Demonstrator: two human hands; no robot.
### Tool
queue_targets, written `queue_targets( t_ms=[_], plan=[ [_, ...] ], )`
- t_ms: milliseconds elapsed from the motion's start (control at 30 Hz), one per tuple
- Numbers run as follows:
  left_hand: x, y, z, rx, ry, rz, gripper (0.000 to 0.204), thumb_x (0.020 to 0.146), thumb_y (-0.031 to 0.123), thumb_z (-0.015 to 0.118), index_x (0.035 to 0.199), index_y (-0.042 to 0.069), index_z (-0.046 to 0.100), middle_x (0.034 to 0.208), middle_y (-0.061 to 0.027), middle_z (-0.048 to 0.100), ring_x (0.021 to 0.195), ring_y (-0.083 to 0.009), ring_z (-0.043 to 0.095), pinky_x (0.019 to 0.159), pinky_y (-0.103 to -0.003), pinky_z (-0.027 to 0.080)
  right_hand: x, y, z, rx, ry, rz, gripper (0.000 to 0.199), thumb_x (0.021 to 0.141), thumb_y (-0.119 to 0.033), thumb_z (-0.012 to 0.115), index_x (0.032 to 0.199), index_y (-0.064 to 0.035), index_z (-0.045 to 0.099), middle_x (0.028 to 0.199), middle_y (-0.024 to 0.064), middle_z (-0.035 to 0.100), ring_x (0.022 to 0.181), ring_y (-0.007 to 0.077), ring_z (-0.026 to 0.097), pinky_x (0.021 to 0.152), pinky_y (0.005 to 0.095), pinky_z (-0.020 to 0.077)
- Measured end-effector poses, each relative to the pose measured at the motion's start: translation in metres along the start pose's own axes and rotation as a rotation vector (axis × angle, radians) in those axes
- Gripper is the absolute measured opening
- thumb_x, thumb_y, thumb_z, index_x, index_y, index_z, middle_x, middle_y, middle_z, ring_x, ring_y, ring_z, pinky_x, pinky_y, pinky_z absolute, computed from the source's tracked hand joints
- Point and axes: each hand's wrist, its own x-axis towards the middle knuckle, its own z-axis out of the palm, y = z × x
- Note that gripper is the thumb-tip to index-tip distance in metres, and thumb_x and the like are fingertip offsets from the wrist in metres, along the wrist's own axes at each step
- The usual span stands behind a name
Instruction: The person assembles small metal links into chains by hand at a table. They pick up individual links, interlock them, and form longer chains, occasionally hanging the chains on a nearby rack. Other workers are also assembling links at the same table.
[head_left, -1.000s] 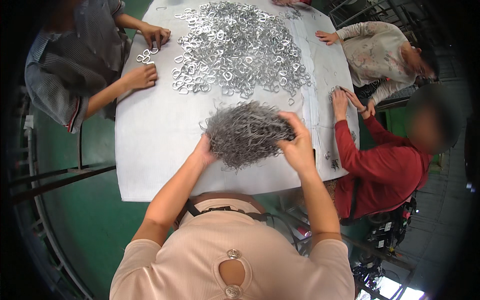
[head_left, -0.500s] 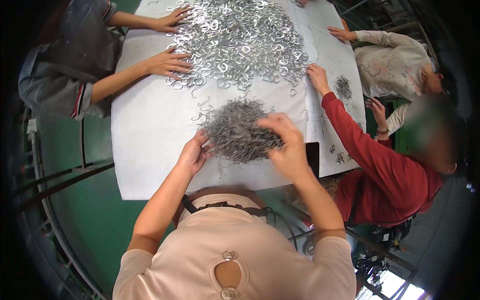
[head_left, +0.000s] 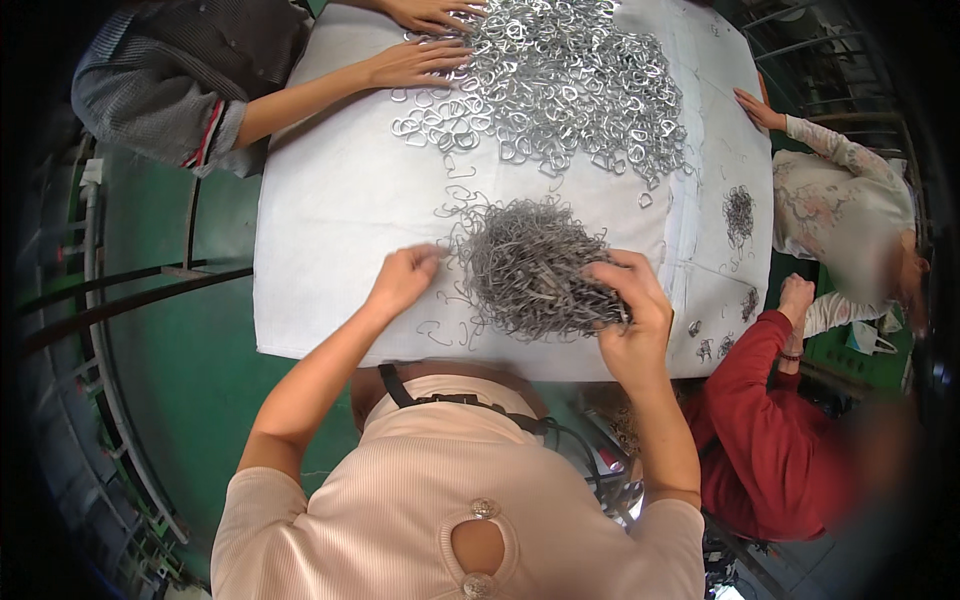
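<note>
A dense heap of thin grey bent-wire hooks (head_left: 540, 265) lies on the white-covered table (head_left: 330, 250) right in front of me. My right hand (head_left: 640, 315) curls round the heap's right side, fingertips on top of the wires and thumb lower down. To the left of the heap is my left hand (head_left: 405, 280), slightly blurred, with its fingers drawn together; whatever they pinch is too small to make out. Several loose wire hooks (head_left: 455, 195) are scattered between that hand and the heap, and along its upper left.
Shiny metal D-shaped rings (head_left: 570, 90) cover the table's far part. At far left, a co-worker's hand (head_left: 420, 62) rests at the rings' edge. On the right are a red sleeve (head_left: 750, 370), a person in a floral top (head_left: 840, 200) and small wire piles (head_left: 738, 212).
My left hand has come away from the heap's edge and its fingers have closed. My right hand has settled against the heap's side. The red-sleeved co-worker's arm has drawn back from the rings.
</note>
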Motion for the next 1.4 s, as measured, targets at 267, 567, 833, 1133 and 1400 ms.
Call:
queue_targets(
  t_ms=[267,567,833,1133,1400],
  plan=[
    [0.083,0.018,-0.019,0.595,0.421,0.655,0.036,0.083,0.002,0.053,0.119,0.002,0.058,0.125,-0.018,0.056,0.119,-0.0343,0.049,0.097,-0.039,0.044,-0.001,-0.018,-0.001,-0.069,-0.041,-0.062,0.046,0.054,0.01,0.047,0.095,0.0005,0.065,0.1,0.0202,0.061,0.097,0.0326,0.061,0.081,0.0322,0.0487],
    [0.057,0.0,-0.03,0.392,0.144,0.721,0.044,0.076,-0.008,0.05,0.116,0.008,0.06,0.128,-0.0148,0.055,0.122,-0.0311,0.05,0.101,-0.037,0.043,-0.007,-0.014,-0.009,-0.053,0.05,-0.023,0.05,0.053,0.01,0.054,0.098,-0.0063,0.07,0.106,0.0205,0.06,0.092,0.0347,0.063,0.079,0.034,0.0516],
    [-0.055,-0.081,-0.103,0.719,0.541,0.463,0.043,0.084,0.002,0.044,0.126,0.002,0.052,0.136,-0.0184,0.047,0.134,-0.0383,0.035,0.111,-0.051,0.024,-0.015,0.001,-0.005,-0.11,0.135,-0.067,0.043,0.056,0.004,0.049,0.096,0.0006,0.064,0.092,0.0149,0.067,0.1,0.0356,0.059,0.087,0.0404,0.047],
    [-0.072,-0.078,0.004,0.547,0.399,0.304,0.06,0.09,0.018,0.048,0.144,0.002,0.028,0.15,-0.0199,0.027,0.141,-0.0359,0.02,0.113,-0.054,0.015,-0.01,-0.004,-0.002,-0.136,0.162,-0.124,0.031,0.064,0.0,0.053,0.094,-0.0004,0.062,0.09,0.0155,0.067,0.099,0.0344,0.06,0.085,0.0403,0.0474],
    [-0.025,-0.009,0.023,-0.663,-0.046,-0.005,0.034,0.098,0.018,0.037,0.12,0.002,0.056,0.128,-0.0131,0.054,0.118,-0.0259,0.05,0.1,-0.038,0.04,-0.019,-0.02,-0.004,-0.008,0.142,-0.116,0.036,0.061,0.001,0.053,0.095,-0.001,0.064,0.095,0.0165,0.065,0.098,0.0331,0.06,0.085,0.038,0.0477]
  ],
)
